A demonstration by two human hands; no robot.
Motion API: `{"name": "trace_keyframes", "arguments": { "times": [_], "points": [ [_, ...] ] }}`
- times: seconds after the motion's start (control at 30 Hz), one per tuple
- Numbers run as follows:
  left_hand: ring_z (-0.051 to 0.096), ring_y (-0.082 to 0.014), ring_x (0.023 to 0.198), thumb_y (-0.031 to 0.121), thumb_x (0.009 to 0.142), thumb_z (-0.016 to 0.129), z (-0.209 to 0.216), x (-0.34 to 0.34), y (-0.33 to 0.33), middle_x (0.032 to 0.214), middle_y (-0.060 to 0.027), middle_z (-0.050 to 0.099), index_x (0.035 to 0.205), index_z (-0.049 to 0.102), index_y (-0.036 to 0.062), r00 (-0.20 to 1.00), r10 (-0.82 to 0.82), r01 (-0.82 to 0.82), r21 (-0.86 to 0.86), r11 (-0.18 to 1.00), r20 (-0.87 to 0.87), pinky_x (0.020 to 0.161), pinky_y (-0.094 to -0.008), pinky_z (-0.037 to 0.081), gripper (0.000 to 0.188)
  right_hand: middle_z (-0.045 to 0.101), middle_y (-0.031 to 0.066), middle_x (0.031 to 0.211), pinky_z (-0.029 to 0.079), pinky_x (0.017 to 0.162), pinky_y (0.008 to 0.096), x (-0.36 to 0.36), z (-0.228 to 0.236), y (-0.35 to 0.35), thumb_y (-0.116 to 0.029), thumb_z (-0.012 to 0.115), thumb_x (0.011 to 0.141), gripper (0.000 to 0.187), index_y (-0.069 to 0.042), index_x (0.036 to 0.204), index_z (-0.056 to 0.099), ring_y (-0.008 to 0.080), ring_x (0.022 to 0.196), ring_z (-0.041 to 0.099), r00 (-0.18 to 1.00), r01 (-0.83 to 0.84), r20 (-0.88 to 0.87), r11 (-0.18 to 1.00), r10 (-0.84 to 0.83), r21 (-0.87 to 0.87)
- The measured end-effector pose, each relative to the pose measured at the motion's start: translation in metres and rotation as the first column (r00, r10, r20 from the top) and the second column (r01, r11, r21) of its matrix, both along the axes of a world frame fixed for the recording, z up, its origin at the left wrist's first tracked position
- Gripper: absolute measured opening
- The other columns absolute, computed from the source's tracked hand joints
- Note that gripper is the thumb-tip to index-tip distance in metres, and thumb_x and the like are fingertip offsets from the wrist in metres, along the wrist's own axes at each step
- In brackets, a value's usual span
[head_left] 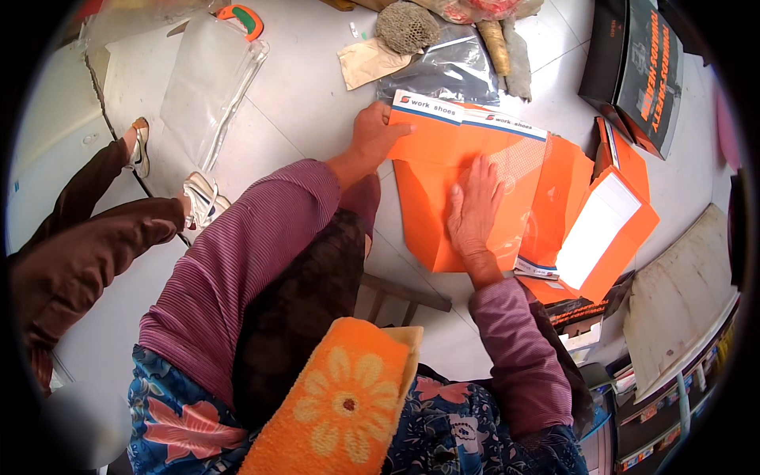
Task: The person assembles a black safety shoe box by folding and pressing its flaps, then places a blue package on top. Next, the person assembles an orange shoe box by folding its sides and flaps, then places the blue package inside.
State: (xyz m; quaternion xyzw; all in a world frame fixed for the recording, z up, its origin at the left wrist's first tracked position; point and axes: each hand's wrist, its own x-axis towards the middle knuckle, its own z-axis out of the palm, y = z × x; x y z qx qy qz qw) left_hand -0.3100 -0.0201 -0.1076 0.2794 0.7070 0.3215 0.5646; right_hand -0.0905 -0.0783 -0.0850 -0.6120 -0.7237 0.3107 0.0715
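Note:
A flat orange cardboard sheet (431, 186) with a white and blue printed strip along its far edge lies in front of me. My left hand (374, 141) grips its far left corner, with the thumb on top and the other fingers partly hidden. My right hand (476, 207) lies flat on the middle of the sheet, fingers stretched out. To the right, an unfolded orange box (625, 226) overlaps or adjoins the sheet and shows a white panel (598, 229).
A black box (637, 75) with orange lettering stands at the far right. Beyond the sheet lie a dark plastic bag (451, 67) and a porous grey lump (406, 28). At left are clear plastic (210, 95), an orange-green handle (244, 20) and another person's legs (119, 253).

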Motion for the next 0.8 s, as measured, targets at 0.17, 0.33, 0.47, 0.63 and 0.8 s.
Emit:
{"name": "trace_keyframes", "arguments": {
  "times": [0.17,0.33,0.47,0.63,0.8],
  "points": [
    [0.058,-0.0147,0.104,0.008,0.077,0.074,0.007,0.0,-0.033,0.112,-0.005,0.063,0.122,0.055,0.0052,0.826,0.01,0.209,-0.323,0.923,0.563,0.093,-0.0318,0.045,0.049,0.016,0.0156,0.154,0.002,0.113,0.0538,0.006,-0.019,-0.024,-0.039,0.032,0.099,0.061,-0.002,0.146,0.021,0.0351,0.143,0.01,0.997,0.053,0.07,0.99,-0.044,-0.132],
    [0.057,-0.0149,0.107,0.014,0.082,0.07,0.02,0.012,-0.059,0.116,-0.0032,0.062,0.127,0.053,0.0089,0.848,-0.153,0.338,-0.294,0.894,0.507,0.095,-0.0302,0.043,0.048,0.015,0.0157,0.154,0.002,0.112,0.0551,0.005,-0.006,-0.026,-0.04,0.033,0.098,0.062,-0.003,0.147,0.021,0.0353,0.143,0.01,0.987,0.082,0.146,0.988,-0.063,-0.128],
    [0.058,-0.0147,0.104,0.015,0.084,0.068,0.032,0.024,-0.024,0.114,-0.0028,0.062,0.126,0.054,0.0092,0.873,-0.128,0.268,-0.246,0.931,0.47,0.091,-0.0304,0.045,0.044,0.017,0.018,0.153,0.006,0.113,0.0543,0.014,0.005,0.002,-0.041,0.034,0.098,0.063,-0.002,0.146,0.022,0.036,0.143,0.012,0.985,0.17,-0.029,0.984,-0.172,-0.058],
    [0.057,-0.0179,0.107,0.024,0.082,0.072,0.036,0.045,0.007,0.117,-0.0048,0.06,0.127,0.05,0.0082,0.877,-0.096,0.236,-0.248,0.94,0.471,0.087,-0.0365,0.047,0.053,0.023,0.02,0.151,0.012,0.113,0.0502,0.019,0.0,0.064,-0.037,0.039,0.097,0.06,-0.002,0.145,0.026,0.0353,0.141,0.019,0.944,0.266,-0.206,0.964,-0.258,0.013],
    [0.055,-0.0207,0.113,0.026,0.081,0.074,0.034,0.058,-0.015,0.124,-0.0079,0.057,0.128,0.048,0.0059,0.844,-0.129,0.363,-0.375,0.853,0.521,0.091,-0.0443,0.046,0.058,0.025,0.0181,0.151,0.013,0.112,0.0518,0.018,0.011,0.052,-0.038,0.037,0.098,0.06,0.0,0.144,0.028,0.0352,0.141,0.019,0.976,0.216,0.011,0.976,-0.216,-0.002]
  ]
}}
